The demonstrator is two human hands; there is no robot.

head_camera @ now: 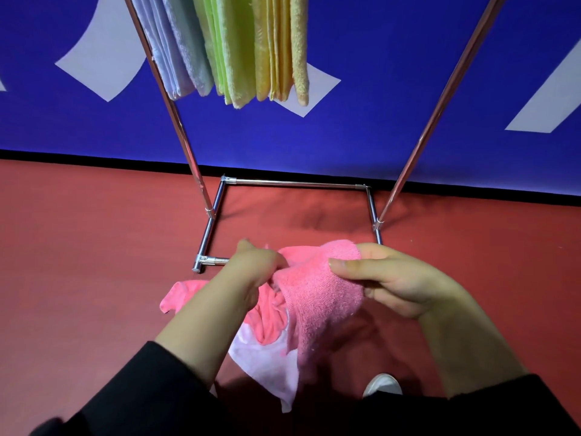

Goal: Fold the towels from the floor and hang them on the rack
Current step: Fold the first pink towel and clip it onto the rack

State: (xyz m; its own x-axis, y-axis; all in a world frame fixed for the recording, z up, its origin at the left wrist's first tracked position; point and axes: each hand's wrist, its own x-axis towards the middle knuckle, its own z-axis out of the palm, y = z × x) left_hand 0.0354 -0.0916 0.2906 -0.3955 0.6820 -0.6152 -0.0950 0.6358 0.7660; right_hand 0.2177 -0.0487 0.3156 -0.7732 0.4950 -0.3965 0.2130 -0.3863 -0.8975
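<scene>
I have both hands clamped on the pink towel (317, 297), left hand (251, 272) bunching one side, right hand (393, 284) pinching an edge, lifted over the floor (94, 262) before the rack (201, 180), probably to find corners for folding.

The pink towel (317, 287) is soft, fuzzy cloth with tiny loops, pinched under the right thumb (355, 265). Below the fingers hangs a paler pink cloth (267, 363) that looks smoother. The rack (295, 183) beyond the fingertips is shiny silver metal. The hanging towels (226, 48) on it are fluffy cloth. The red floor (94, 247) looks dull and flat. The sleeves (151, 394) are plain black cloth.
</scene>
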